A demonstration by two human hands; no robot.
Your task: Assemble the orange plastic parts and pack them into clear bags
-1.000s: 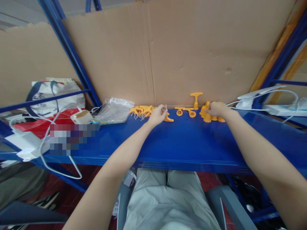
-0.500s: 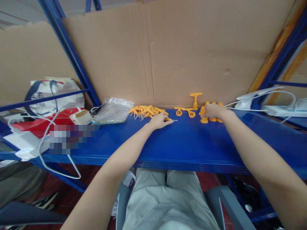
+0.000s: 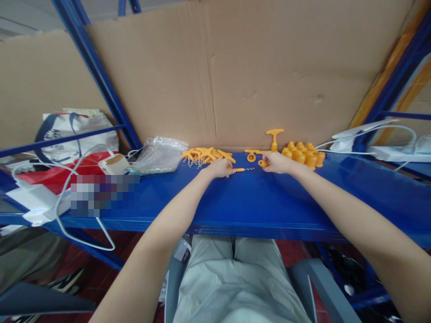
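Note:
My left hand (image 3: 218, 168) rests on the blue shelf (image 3: 256, 202), fingers closed on the end of a small orange rod with a thin metal spring (image 3: 240, 169) sticking out to its right. My right hand (image 3: 276, 162) lies just right of the spring, fingers closed on a small orange cup piece (image 3: 262, 163). A pile of orange T-shaped pieces (image 3: 205, 155) lies behind my left hand. A cluster of orange cups (image 3: 305, 154) stands right of my right hand. One T-shaped piece (image 3: 274, 139) stands upright by the cardboard wall.
A clear plastic bag (image 3: 160, 154) lies at the left. Further left are a cloth bag (image 3: 77, 134), white cables (image 3: 67, 193) and a small round box (image 3: 114, 163). White power strips (image 3: 387, 150) sit at the right. Cardboard (image 3: 269, 67) backs the shelf.
My right hand left the cluster of orange cups and moved left to an orange piece near the spring. My left hand came down onto the shelf with the rod and spring.

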